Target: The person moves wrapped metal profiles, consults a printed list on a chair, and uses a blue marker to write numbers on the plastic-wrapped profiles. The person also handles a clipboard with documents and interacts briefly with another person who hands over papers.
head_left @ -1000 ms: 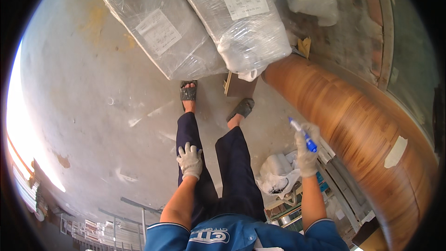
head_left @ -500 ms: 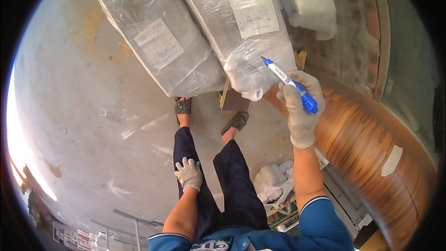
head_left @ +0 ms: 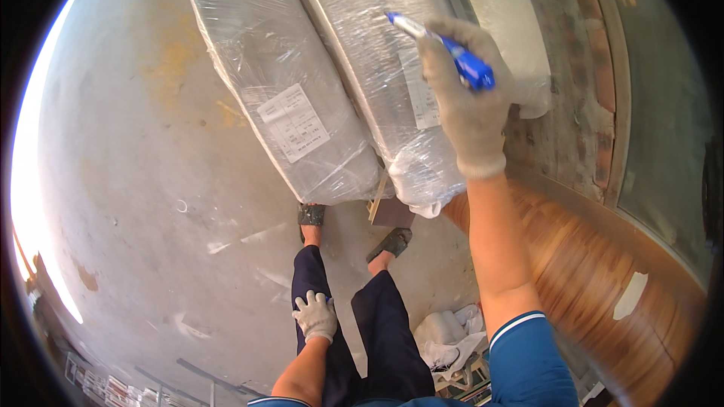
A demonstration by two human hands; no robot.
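My right hand (head_left: 469, 105), in a pale work glove, grips a blue-and-white marker pen (head_left: 469, 65). The pen's dark tip points up and left, over the right-hand wrapped package (head_left: 362, 45). A white paper label (head_left: 419, 94) on that package is partly covered by the hand. To its left lies a second long package (head_left: 256, 38) in clear film, with its own label (head_left: 294, 122). My gloved left hand (head_left: 315, 316) rests on my left thigh with fingers spread. A small blue spot shows by its fingertips; I cannot make it out.
A third pale wrapped piece (head_left: 504, 22) stands right of the packages, near a brick strip (head_left: 592, 60). Curved wood-patterned panels (head_left: 581, 271) lie at the right. White plastic bags (head_left: 449, 339) are at the lower right, metal bars (head_left: 211, 377) at the lower left.
My right hand has moved up and away from me with the marker pen, now over the package's label. The packages sit lower in view. My left hand stays on the thigh.
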